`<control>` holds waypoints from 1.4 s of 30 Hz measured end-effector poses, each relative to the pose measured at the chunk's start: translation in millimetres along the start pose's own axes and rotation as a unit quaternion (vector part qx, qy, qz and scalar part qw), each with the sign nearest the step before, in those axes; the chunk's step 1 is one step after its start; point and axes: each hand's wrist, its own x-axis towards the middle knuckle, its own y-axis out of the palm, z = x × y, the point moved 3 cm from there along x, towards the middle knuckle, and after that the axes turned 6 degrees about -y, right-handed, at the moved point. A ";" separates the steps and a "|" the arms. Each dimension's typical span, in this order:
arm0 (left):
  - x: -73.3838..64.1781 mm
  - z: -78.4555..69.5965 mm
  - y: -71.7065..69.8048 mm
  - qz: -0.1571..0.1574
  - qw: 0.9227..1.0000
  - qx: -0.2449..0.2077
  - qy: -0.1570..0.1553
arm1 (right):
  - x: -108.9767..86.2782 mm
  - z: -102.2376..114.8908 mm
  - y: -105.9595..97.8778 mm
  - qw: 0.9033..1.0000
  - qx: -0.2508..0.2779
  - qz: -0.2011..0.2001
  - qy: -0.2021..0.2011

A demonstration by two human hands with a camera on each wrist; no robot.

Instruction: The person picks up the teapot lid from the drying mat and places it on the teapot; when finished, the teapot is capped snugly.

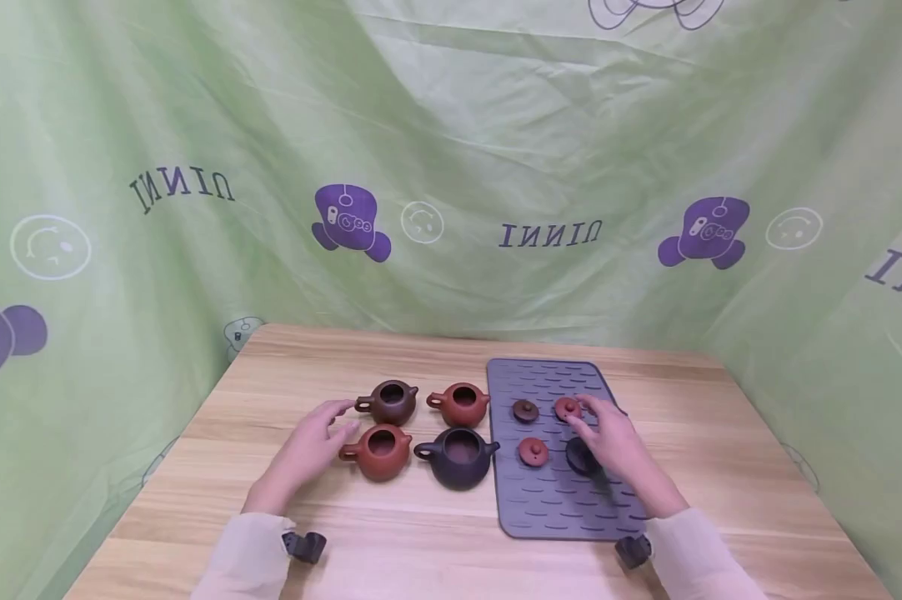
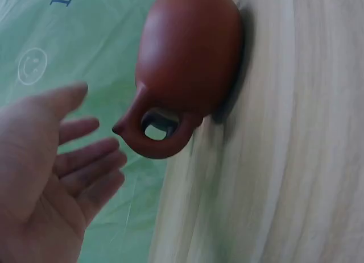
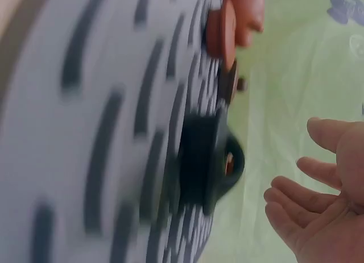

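On the left of the table sit a dark brown teapot [image 1: 393, 406], a back red teapot [image 1: 462, 408], a front orange-red teapot [image 1: 379, 454] and a black teapot [image 1: 460, 460], all without lids. My left hand [image 1: 312, 450] hovers left of the brown and front orange-red teapots, fingers loosely extended; in the left wrist view it is apart from the red teapot's handle [image 2: 156, 148]. My right hand [image 1: 616, 442] is above a black lid [image 1: 582, 457] and near a red lid [image 1: 566, 407]. In the right wrist view its fingers hold nothing, apart from the loop-handled black lid [image 3: 205, 166].
A grey ridged mat [image 1: 526, 521] lies on the wooden table [image 1: 391, 554], right of the teapots. A brown lid [image 1: 525, 410] and another red lid [image 1: 533, 452] also lie on it. Green printed cloth [image 1: 458, 125] hangs behind and at both sides.
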 end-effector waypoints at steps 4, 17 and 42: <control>-5.1 -2.0 5.1 0.031 0.999 -0.026 0.019 | -1.9 11.4 10.0 1.000 0.000 -0.007 0.001; -10.7 4.5 21.1 0.073 0.993 -0.059 0.067 | -10.9 32.9 32.8 0.999 0.025 0.030 0.007; -10.1 14.1 28.3 0.058 0.990 -0.111 0.067 | -7.2 36.3 49.5 0.999 0.020 0.047 0.017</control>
